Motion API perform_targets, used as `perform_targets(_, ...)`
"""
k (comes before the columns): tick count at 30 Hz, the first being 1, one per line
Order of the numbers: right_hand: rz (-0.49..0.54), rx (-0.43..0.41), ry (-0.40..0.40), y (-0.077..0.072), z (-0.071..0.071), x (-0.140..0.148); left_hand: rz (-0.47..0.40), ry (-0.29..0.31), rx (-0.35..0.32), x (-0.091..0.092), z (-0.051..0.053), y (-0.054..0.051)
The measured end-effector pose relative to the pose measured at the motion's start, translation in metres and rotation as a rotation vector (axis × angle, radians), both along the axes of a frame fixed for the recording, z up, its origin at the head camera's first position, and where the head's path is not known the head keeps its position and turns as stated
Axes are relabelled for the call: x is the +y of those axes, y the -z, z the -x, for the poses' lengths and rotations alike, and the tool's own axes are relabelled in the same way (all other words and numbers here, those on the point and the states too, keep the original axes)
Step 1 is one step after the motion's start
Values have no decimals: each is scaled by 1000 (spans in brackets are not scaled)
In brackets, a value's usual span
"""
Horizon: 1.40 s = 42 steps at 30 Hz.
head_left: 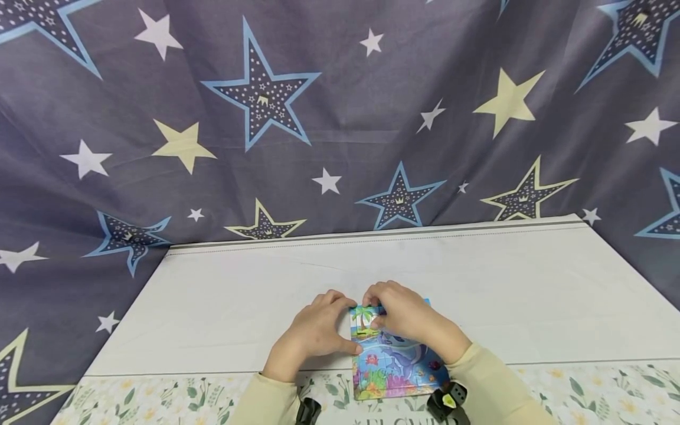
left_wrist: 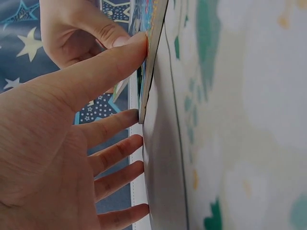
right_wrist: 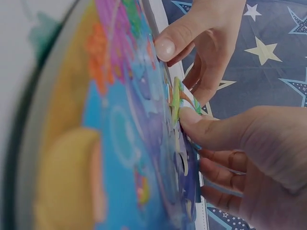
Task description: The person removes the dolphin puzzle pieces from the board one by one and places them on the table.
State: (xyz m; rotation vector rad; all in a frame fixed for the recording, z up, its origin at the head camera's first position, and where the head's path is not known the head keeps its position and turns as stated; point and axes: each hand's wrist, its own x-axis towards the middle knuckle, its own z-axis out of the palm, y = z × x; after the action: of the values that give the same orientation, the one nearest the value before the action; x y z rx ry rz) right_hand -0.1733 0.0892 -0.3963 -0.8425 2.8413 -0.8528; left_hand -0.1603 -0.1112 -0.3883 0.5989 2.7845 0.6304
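A sea-themed jigsaw puzzle board (head_left: 393, 375) lies flat before me, with a purple dolphin-like figure, coral and a crab printed on it. My right hand (head_left: 411, 313) is over its upper part and pinches a palm-tree puzzle piece (head_left: 364, 319) between thumb and fingers. In the right wrist view this piece (right_wrist: 177, 98) is tilted up from the board. My left hand (head_left: 316, 330) is at the board's left side, its fingers spread. In the left wrist view the thumb touches the board edge (left_wrist: 154, 52) and the index fingertip meets its corner. The right hand covers the board's upper right.
The board spans a white tabletop (head_left: 239, 307) and a floral cloth (head_left: 180, 398) along the near edge. A dark star-patterned curtain (head_left: 340, 118) hangs behind and at both sides. Black wrist devices (head_left: 448, 404) sit on both sleeves.
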Motion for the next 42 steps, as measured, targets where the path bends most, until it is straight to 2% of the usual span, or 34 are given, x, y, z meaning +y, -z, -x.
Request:
perform_targets(5,-19,41,-20,0,2,0,0,2,-3,0,1,-1)
perform_targets(14,7,-35,0,3,1,-1,-14,10,-11,-1,-1,0)
perform_targets(32,54,-29,-21,2,4,6,-10,16,-9,-1,-2,-1)
perform_targets(42,228,-108,-126,-6,13,19,5,17,-5,0,-2,-1)
